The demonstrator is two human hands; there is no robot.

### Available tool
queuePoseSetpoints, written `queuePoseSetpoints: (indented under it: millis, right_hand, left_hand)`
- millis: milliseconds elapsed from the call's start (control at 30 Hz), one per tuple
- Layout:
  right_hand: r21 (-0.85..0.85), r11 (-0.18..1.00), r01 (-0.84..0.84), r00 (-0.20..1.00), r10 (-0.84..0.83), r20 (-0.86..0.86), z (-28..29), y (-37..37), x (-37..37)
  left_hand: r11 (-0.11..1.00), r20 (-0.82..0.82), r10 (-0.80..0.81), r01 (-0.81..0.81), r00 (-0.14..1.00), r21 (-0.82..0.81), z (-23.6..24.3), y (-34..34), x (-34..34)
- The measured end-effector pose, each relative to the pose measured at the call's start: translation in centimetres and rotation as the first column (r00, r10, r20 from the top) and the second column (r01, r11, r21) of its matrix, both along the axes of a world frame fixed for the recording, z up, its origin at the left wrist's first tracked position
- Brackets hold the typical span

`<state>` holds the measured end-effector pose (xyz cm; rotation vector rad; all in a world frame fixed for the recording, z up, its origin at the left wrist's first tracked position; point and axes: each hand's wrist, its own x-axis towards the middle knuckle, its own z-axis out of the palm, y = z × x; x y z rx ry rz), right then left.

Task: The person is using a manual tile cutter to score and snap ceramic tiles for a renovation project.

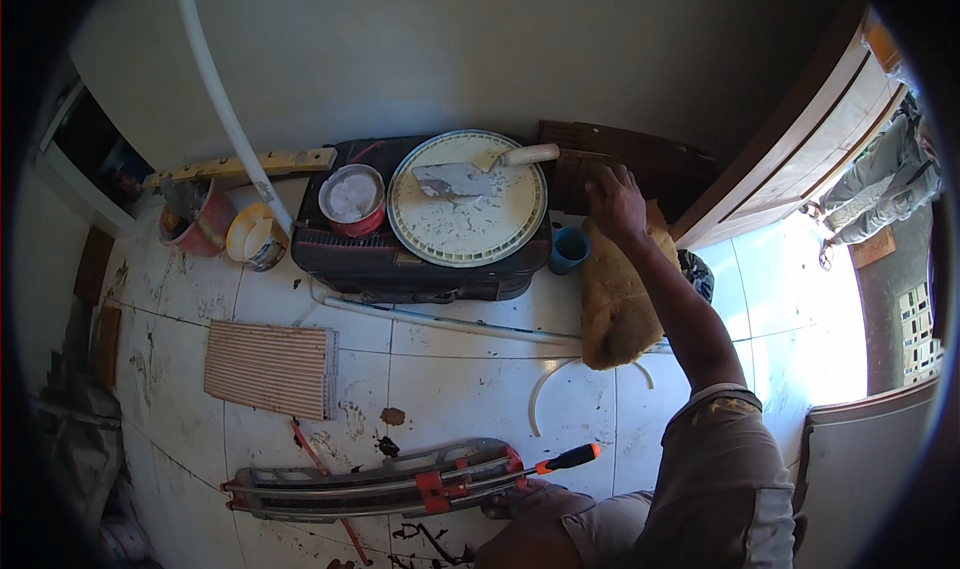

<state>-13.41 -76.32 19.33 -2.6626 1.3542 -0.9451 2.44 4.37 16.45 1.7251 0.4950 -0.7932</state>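
My right hand reaches forward above a yellow-brown block that looks like foam. Its fingers are apart and nothing shows in them. Left of it lies a trowel, its wooden handle pointing toward the hand but not touching it. The trowel rests on a round, pale tray with a patterned rim and grey-white smears. Beneath the tray is a dark suitcase, which also bears a red tin of white material. A blue cup stands beside the foam block. My left hand is not visible.
A tile cutter lies close to my bent leg, with stacked tiles beyond it. A red bucket, yellow tub and spirit level sit left. A white pipe leans there. Another person is by the doorway.
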Motion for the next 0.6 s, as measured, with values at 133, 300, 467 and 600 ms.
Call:
queuePoseSetpoints:
  millis: [133, 300, 467, 600]
  right_hand:
    - [0.045, 0.971, 0.235, 0.922, -0.208, -0.326, -2.3, -8.9, -4.6]
    - [-0.099, 0.958, 0.269, 0.844, -0.284, -0.456, -6.8, -9.9, -6.8]
    - [-0.113, 0.950, 0.290, 0.774, -0.302, -0.556, -5.5, -10.9, -7.0]
    - [-0.125, 0.971, 0.206, 0.740, -0.238, -0.629, -3.2, -14.8, -8.2]
  left_hand:
    - [0.954, 0.090, -0.277, 0.262, 0.957, 0.144, 0.6, -3.5, 4.9]
    - [0.799, 0.160, -0.585, 0.531, 0.795, 0.283, 0.7, -6.7, 7.9]
    - [0.635, 0.156, -0.746, 0.621, 0.647, 0.459, -1.1, -6.4, 7.9]
    - [0.630, 0.148, -0.754, 0.641, 0.640, 0.439, -1.6, -5.0, 6.1]
